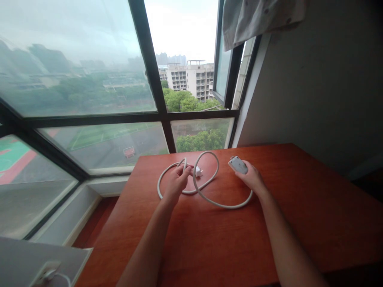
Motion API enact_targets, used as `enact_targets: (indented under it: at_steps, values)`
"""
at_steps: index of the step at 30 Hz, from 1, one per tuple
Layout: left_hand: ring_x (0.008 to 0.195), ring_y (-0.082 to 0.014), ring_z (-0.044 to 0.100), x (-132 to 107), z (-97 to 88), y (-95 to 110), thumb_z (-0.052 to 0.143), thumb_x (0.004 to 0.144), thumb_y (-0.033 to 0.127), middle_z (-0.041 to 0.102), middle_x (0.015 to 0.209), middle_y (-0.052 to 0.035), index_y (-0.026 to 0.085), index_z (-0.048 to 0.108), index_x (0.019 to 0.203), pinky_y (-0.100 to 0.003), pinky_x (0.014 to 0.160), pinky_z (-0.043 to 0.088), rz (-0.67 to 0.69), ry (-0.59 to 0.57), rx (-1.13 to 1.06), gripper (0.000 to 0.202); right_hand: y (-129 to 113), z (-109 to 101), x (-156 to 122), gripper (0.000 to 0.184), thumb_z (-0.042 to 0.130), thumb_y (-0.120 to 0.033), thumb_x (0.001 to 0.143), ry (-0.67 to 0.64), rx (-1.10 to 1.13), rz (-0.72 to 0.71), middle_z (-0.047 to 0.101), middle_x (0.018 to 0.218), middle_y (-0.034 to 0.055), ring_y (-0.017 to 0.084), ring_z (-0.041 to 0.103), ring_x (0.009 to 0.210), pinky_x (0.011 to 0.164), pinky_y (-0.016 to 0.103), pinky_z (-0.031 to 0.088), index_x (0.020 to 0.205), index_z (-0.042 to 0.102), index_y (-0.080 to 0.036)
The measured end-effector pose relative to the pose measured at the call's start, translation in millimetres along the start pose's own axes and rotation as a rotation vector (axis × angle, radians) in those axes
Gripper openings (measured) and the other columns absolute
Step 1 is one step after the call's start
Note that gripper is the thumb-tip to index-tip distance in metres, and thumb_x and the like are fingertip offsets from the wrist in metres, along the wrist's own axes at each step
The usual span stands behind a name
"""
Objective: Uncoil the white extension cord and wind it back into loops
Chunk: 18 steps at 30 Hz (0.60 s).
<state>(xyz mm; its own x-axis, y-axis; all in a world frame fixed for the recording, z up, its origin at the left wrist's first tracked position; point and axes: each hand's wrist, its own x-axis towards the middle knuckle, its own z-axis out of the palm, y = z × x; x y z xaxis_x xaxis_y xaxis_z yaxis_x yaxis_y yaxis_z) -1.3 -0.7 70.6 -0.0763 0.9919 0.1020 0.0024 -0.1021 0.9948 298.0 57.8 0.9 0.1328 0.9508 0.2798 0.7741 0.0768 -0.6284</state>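
A thick white power cord lies in loose loops across the reddish-brown table. My left hand is closed on the cord, pinching it near the white plug, whose prongs point right. One loop stands up between my two hands. On the right, my right hand grips a small grey-white box with rounded edges and a small loop at its far end. The cord runs up toward this box, but my hand hides where they meet. What the box is exactly, I cannot make out.
Behind the table's far edge are dark-framed windows, with one pane swung open. A pale cloth hangs at upper right beside a grey wall. At lower left, a wall outlet has a white plug and cable in it.
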Motion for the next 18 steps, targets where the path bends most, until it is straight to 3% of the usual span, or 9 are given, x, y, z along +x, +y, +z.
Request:
enact_targets:
  at_steps: [7,13,18]
  values:
    - [0.037,-0.0031,0.033,1.2,-0.7,-0.9,0.062,0.079,0.051,0.063,0.066,-0.0023,0.013,0.066,0.078,-0.020,0.035,0.021,-0.025,-0.058,-0.016,0.038,-2.6,0.8,-0.6,0.054,0.063,-0.030,0.070,-0.051,0.025,-0.056,0.065,0.115,0.0094,0.025,0.062,0.101,0.085,0.035,0.047,0.123,0.054,-0.020]
    - [0.036,-0.0037,0.035,-0.3,0.2,-0.4,0.056,0.083,0.053,0.063,0.066,-0.0026,0.011,0.065,0.095,-0.019,0.035,0.021,-0.022,-0.068,-0.061,0.044,0.4,1.3,-2.1,0.041,0.062,-0.028,0.071,-0.120,-0.074,-0.050,0.068,0.104,0.0092,0.025,0.062,0.093,0.078,0.033,0.047,0.111,0.060,-0.020]
    - [0.036,-0.0027,0.034,-0.9,1.0,-1.4,0.056,0.084,0.052,0.065,0.073,-0.0042,0.011,0.064,0.099,-0.019,0.036,0.021,-0.032,-0.091,-0.077,0.044,-1.3,-0.1,-2.8,0.038,0.062,-0.025,0.069,-0.131,-0.135,-0.038,0.067,0.102,0.0108,0.027,0.062,0.093,0.078,0.033,0.046,0.106,0.062,-0.019]
